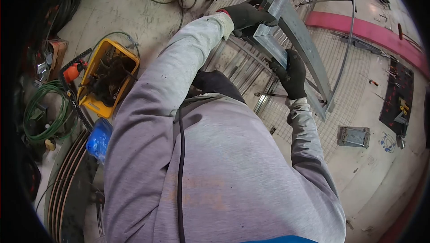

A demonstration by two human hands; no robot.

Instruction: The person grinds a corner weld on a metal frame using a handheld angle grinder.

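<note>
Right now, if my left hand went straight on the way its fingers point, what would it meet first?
Beyond the metal tube it seems to hold, your left hand would probably meet the slanting grey beam first; the depth between hand and beam is unclear.

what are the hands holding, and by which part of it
A metal bar: the left hand has its grip on the part higher in the picture, the right hand at the lower end.

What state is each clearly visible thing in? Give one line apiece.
Metal tubing: slanted, held
Left hand: gloved, curled over tubing
Right hand: gloved, gripping tubing
Yellow bin: open, holding dark material
Green hose: coiled
Blue plastic: crumpled
Black mat: spread out, tools on it
</note>
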